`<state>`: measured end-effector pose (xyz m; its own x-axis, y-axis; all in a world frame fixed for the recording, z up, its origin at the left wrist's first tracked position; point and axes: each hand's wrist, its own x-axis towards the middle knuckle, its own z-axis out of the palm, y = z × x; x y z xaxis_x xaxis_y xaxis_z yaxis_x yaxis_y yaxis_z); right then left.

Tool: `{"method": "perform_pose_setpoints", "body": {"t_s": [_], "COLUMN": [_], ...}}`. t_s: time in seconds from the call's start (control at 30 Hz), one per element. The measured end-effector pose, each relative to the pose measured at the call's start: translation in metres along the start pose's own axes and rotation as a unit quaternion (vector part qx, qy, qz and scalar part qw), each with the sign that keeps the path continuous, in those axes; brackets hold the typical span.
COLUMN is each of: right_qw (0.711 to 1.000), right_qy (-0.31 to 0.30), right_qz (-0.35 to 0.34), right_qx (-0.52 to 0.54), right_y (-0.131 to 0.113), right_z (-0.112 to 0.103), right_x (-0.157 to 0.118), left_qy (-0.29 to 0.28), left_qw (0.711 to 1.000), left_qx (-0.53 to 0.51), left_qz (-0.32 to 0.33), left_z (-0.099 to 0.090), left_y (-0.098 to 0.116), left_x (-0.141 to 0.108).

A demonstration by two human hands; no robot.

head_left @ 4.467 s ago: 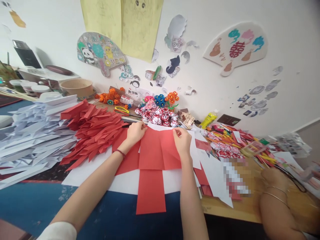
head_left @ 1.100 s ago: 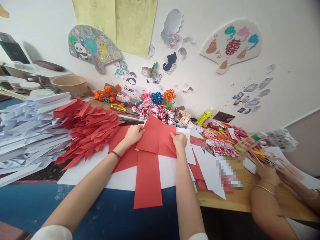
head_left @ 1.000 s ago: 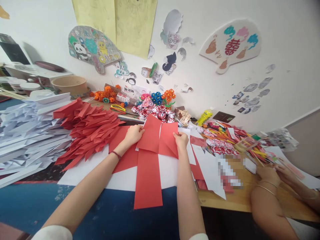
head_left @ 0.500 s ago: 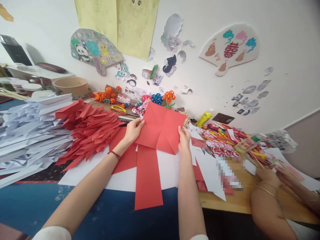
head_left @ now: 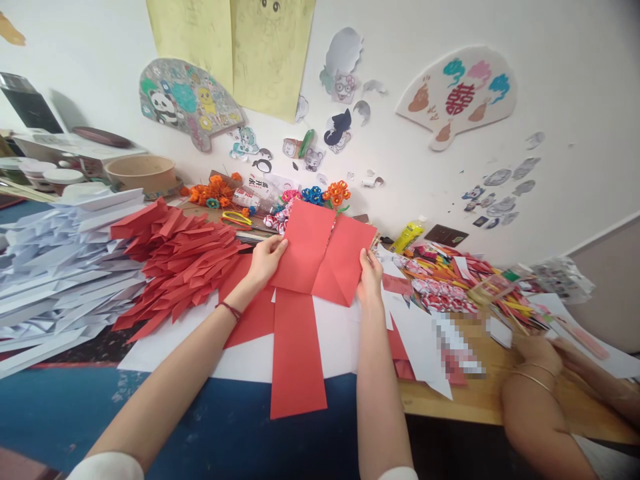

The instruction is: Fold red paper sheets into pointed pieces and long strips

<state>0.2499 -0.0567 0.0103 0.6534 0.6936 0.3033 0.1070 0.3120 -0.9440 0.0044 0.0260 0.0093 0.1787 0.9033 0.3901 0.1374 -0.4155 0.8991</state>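
Only got the head view to work from on my end. Left hand (head_left: pixel 267 261) is pinching one side of a red sheet (head_left: pixel 301 240), right hand (head_left: pixel 370 277) is pinching the other, and the sheet's held up tilted between them, above the worktop (head_left: pixel 210 430). There's a split down its middle: I can see through it in the upper part, while the low end looks joined, though I can't swear to that. So I'd call this one partway, with that last bit left.

A red strip (head_left: pixel 299 367) lies flat just below, its far end hidden behind the sheet, and a second red sheet (head_left: pixel 257 321) lies by the left wrist. Over on the left there's a red pile (head_left: pixel 185 250) of folded pieces and a bigger white pile (head_left: pixel 65 247), so plenty of folding looks done.

Room-wise, the left is tight, since the red pile ends just beside that hand. Paper flowers (head_left: pixel 337 193) stand right behind the sheet's top edge, so I'd not push that way. On the right, loose white paper (head_left: pixel 425 340) lies near the wrist, and a co-worker's arm (head_left: pixel 540 400) is well apart. Best room's the blue stretch between the forearms.
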Motion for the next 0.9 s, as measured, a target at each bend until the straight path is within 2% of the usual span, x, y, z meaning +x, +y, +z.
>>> {"method": "perform_pose_setpoints", "body": {"t_s": [0.1, 0.17, 0.23, 0.3, 0.4, 0.47, 0.53, 0.67, 0.8, 0.9], "right_qw": [0.988, 0.949, 0.904, 0.885, 0.867, 0.835, 0.797, 0.745, 0.727, 0.723], "right_qy": [0.065, 0.119, 0.141, 0.122, 0.063, 0.016, -0.032, -0.086, -0.092, -0.098], "right_qz": [-0.023, -0.074, -0.131, -0.157, -0.102, -0.039, -0.005, -0.018, -0.025, -0.031], "right_qx": [-0.139, -0.281, -0.382, -0.421, -0.484, -0.549, -0.603, -0.661, -0.680, -0.683], "right_y": [-0.002, -0.006, -0.012, -0.016, -0.015, -0.010, -0.003, 0.008, 0.007, 0.005], "right_z": [-0.002, -0.003, -0.001, 0.003, 0.011, 0.016, 0.020, 0.026, 0.030, 0.031], "right_x": [-0.001, -0.004, -0.007, -0.012, -0.019, -0.023, -0.026, -0.031, -0.032, -0.033], "left_qy": [-0.002, -0.004, -0.011, -0.027, -0.064, -0.084, -0.112, -0.183, -0.235, -0.244], "left_qw": [0.997, 0.995, 0.991, 0.987, 0.980, 0.974, 0.966, 0.950, 0.939, 0.940], "left_qx": [-0.010, 0.029, 0.076, 0.113, 0.145, 0.166, 0.181, 0.204, 0.203, 0.166], "left_qz": [-0.072, -0.097, -0.106, -0.113, -0.120, -0.129, -0.145, -0.150, -0.147, -0.171], "left_z": [0.003, 0.007, 0.012, 0.017, 0.022, 0.023, 0.020, 0.010, 0.001, -0.002], "left_y": [-0.007, -0.010, -0.011, -0.008, -0.002, 0.002, 0.006, 0.011, 0.018, 0.023], "left_x": [-0.002, -0.004, -0.007, -0.011, -0.014, -0.016, -0.016, -0.016, -0.017, -0.020]}}
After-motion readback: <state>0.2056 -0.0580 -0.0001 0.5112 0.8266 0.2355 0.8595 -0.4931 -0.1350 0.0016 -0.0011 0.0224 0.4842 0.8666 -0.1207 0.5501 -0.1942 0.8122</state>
